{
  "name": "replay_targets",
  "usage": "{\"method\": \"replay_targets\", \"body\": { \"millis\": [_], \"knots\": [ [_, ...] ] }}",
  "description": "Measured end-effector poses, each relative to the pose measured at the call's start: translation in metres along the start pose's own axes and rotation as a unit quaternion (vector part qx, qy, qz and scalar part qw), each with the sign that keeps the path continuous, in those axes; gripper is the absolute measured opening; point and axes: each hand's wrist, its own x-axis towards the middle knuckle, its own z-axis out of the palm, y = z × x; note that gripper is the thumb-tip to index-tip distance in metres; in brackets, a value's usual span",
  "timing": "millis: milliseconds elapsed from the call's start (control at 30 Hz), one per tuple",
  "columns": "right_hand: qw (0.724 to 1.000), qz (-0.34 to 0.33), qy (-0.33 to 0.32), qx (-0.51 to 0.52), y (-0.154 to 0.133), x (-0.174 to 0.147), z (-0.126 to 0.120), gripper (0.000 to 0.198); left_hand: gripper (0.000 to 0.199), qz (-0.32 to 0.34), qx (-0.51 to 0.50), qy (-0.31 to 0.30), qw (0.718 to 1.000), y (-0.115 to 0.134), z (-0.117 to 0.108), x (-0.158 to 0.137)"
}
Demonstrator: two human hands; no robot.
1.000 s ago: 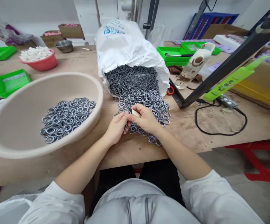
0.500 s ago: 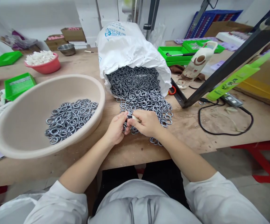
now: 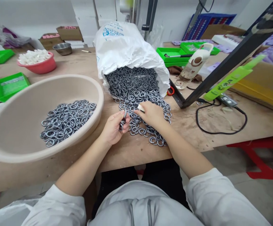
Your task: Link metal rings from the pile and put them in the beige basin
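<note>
My left hand (image 3: 116, 126) is closed on grey metal rings (image 3: 125, 114), one pinched at the fingertips and others in the fingers below. Just right of it, my right hand (image 3: 150, 114) grips a small tool with a cream handle (image 3: 141, 108) and a dark end. It is over the heap of rings (image 3: 139, 94), apart from my left hand. What the tool is exactly, I cannot make out. The heap spills from a white sack (image 3: 129, 47) lying on its side. A large beige basin (image 3: 13, 116) to the left has more rings inside.
A black metal post (image 3: 221, 66) slants up at the right, beside a bottle (image 3: 197, 61), a lime-green tube (image 3: 230, 81) and a looped cable (image 3: 197, 117). Green trays (image 3: 174, 51) stand behind. At the left are a pink bowl (image 3: 49, 66) of white pieces and a green tray (image 3: 11, 86).
My hands have moved apart. The tool has shifted right, away from the rings in my left hand. The view has turned slightly to the right.
</note>
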Motion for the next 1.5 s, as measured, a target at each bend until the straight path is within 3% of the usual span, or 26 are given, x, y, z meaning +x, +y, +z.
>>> {"method": "replay_targets", "body": {
  "millis": [200,300,367,433,500,567,633,667,733,800,900,1000,1067,1300,1433,1500],
  "knots": [
    [0.992,-0.065,-0.085,-0.072,-0.018,-0.003,0.005,0.033,0.032,-0.009,-0.015,0.088,0.996,0.003,-0.007,0.010],
    [0.990,-0.068,-0.094,-0.082,-0.021,-0.003,0.005,0.029,0.016,-0.031,-0.042,0.126,0.991,0.003,-0.009,0.014],
    [0.992,-0.061,-0.086,-0.075,-0.019,-0.002,0.006,0.027,0.015,-0.031,-0.037,0.138,0.989,0.002,-0.010,0.015],
    [0.997,-0.039,-0.060,-0.022,-0.016,-0.001,0.006,0.025,0.024,-0.009,0.005,0.143,0.990,-0.002,-0.011,0.016],
    [0.991,-0.018,-0.041,0.123,-0.012,-0.001,0.006,0.031,0.031,0.028,0.067,0.144,0.987,-0.007,-0.013,0.016],
    [0.942,-0.018,-0.053,0.331,-0.012,-0.003,0.006,0.040,0.037,0.060,0.121,0.132,0.982,-0.014,-0.014,0.015],
    [0.862,-0.027,-0.089,0.499,-0.015,-0.006,0.006,0.047,0.040,0.079,0.154,0.110,0.979,-0.019,-0.014,0.014],
    [0.830,-0.029,-0.105,0.547,-0.018,-0.008,0.006,0.049,0.041,0.085,0.163,0.097,0.978,-0.021,-0.013,0.013],
    [0.803,-0.030,-0.107,0.585,-0.023,-0.012,0.006,0.050,0.042,0.093,0.166,0.079,0.979,-0.022,-0.012,0.011],
    [0.811,-0.030,-0.067,0.581,-0.026,-0.015,0.005,0.051,0.043,0.090,0.152,0.071,0.982,-0.020,-0.009,0.008],
    [0.854,-0.061,-0.017,0.517,-0.025,-0.019,0.002,0.053,0.043,0.067,0.115,0.068,0.989,-0.014,-0.005,0.005],
    [0.908,-0.135,-0.025,0.397,-0.021,-0.024,-0.003,0.058,0.044,0.054,0.090,0.065,0.992,-0.011,-0.002,0.004],
    [0.927,-0.172,-0.028,0.332,-0.021,-0.026,-0.006,0.062,0.045,0.049,0.085,0.065,0.993,-0.011,-0.001,0.003],
    [0.955,-0.188,-0.013,0.229,-0.026,-0.030,-0.006,0.061,0.047,0.029,0.080,0.078,0.993,-0.011,0.001,0.002],
    [0.955,-0.174,-0.021,0.238,-0.026,-0.027,-0.004,0.059,0.047,0.020,0.080,0.070,0.994,-0.011,0.000,0.001],
    [0.956,-0.136,-0.019,0.258,-0.021,-0.021,-0.002,0.060,0.046,0.019,0.079,0.048,0.996,-0.012,0.000,0.000]
  ]
}}
